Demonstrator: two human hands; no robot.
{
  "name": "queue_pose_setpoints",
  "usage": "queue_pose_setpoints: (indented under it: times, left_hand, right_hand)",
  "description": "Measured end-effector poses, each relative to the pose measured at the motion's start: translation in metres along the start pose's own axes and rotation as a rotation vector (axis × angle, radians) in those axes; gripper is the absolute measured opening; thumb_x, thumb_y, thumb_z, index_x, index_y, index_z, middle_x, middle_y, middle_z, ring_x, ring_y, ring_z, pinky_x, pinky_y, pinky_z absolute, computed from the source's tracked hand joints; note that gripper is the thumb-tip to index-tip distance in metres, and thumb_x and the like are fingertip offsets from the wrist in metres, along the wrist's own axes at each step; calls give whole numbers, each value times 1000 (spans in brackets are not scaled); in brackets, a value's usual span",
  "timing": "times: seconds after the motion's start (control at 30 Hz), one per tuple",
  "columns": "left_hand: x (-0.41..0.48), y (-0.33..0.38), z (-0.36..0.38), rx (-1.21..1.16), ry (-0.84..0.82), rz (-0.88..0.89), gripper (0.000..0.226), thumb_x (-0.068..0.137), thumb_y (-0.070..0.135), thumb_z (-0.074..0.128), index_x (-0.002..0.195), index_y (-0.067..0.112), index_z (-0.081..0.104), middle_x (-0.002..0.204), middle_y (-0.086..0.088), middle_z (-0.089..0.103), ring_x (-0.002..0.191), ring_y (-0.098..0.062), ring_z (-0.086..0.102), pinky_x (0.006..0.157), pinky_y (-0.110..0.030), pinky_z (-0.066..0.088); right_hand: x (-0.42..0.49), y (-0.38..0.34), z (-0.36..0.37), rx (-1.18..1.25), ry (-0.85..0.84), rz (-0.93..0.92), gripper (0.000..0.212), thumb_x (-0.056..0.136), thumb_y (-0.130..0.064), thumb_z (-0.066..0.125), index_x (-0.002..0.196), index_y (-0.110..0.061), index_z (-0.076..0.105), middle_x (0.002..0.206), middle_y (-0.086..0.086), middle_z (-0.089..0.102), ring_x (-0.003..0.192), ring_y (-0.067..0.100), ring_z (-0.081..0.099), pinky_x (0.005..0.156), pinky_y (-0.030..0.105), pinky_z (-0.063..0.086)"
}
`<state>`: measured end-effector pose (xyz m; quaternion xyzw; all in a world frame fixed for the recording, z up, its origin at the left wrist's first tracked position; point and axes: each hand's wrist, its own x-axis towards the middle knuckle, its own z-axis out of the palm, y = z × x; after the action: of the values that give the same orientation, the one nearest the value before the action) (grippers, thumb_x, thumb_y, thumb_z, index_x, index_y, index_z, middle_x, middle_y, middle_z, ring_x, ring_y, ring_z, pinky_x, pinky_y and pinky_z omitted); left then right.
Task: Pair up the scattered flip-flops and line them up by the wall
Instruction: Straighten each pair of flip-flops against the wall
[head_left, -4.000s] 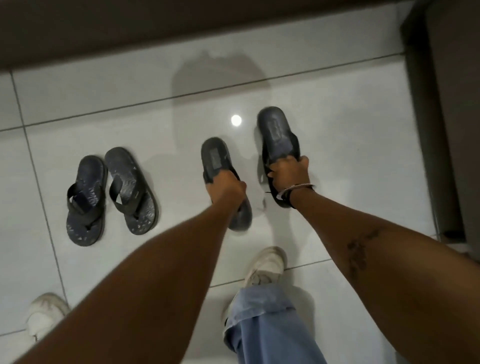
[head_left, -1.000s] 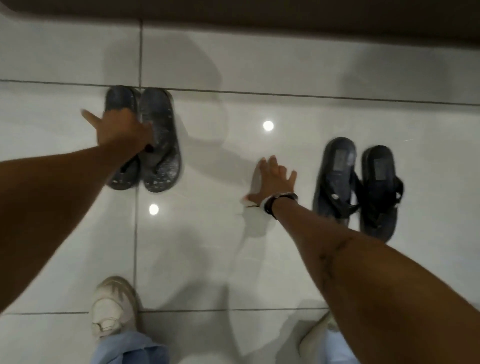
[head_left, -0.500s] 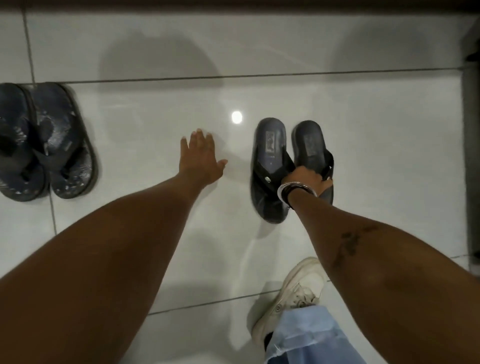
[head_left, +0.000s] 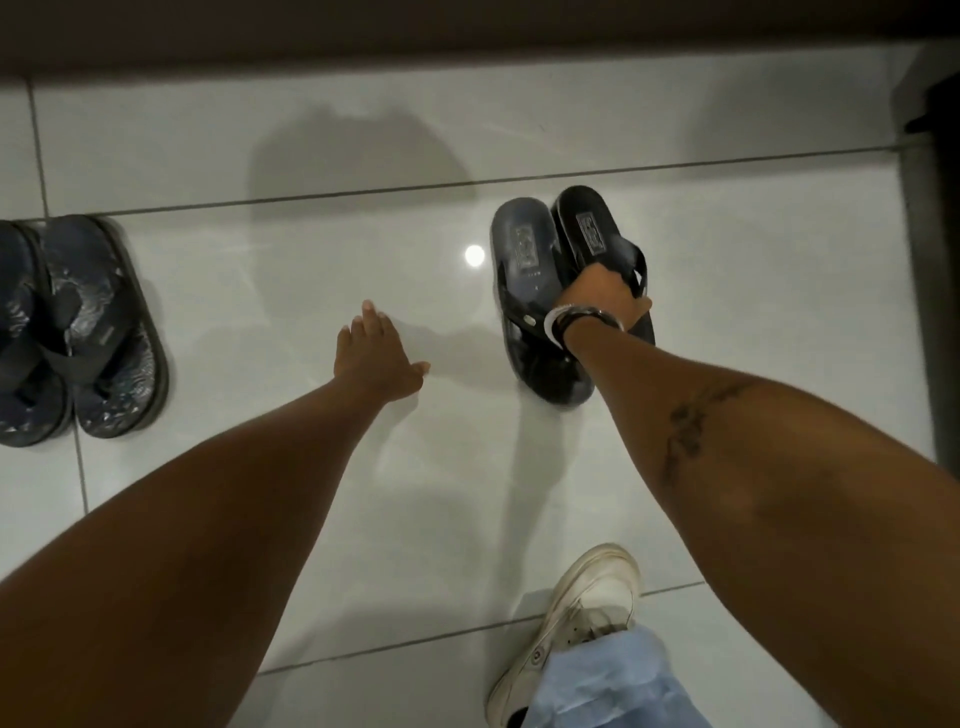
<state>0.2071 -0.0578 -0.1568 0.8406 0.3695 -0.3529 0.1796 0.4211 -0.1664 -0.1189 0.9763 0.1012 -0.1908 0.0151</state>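
Note:
Two dark flip-flops lie side by side at the middle right of the white tiled floor. My right hand (head_left: 602, 296) grips the straps of the right one (head_left: 587, 228), which is tilted up against the left one (head_left: 524, 270). My left hand (head_left: 376, 358) hovers flat and open over bare tile to their left, holding nothing. A second pair of patterned dark flip-flops (head_left: 98, 332) sits together at the left edge, partly cut off. The dark wall base (head_left: 415, 31) runs along the top.
My white sneaker (head_left: 576, 623) and blue jeans leg (head_left: 608, 686) stand at the bottom right. A dark upright edge (head_left: 930, 260) borders the floor on the right. A lamp reflection (head_left: 474, 255) glints on the tile.
My right hand has tightened on the right flip-flop and tipped it up against its partner. My left hand stays open and has shifted slightly. The camera view has moved a little.

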Motion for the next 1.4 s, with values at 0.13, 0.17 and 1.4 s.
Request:
queue_pose_setpoints:
  times: [0.13, 0.17, 1.4]
  left_hand:
    - [0, 4, -3, 31, -12, -15, 98, 93, 56, 50, 153, -6, 3, 161, -27, -5, 150, -39, 9, 122, -46, 13]
    - [1, 5, -4, 36, -13, -21, 98, 93, 55, 51, 153, -7, 4, 161, -28, -4, 150, -39, 9, 122, -46, 13]
    - [5, -23, -51, -33, 104, 158, 75, 98, 48, 48, 152, 2, 23, 162, -20, 16, 148, -33, 20, 121, -43, 15]
  right_hand:
    - [22, -18, -8, 33, 29, 19, 22, 70, -16, 72, 90, -15, 66, 91, 9, 71, 93, 31, 64, 99, 52, 35]
    - [24, -20, -8, 27, 33, 16, 21, 70, -17, 72, 90, -15, 66, 92, 9, 71, 93, 31, 64, 99, 52, 35]
    - [22, -30, 18, -16, -8, 36, 19, 84, -10, 58, 101, -11, 66, 109, 15, 68, 110, 35, 57, 100, 54, 33]
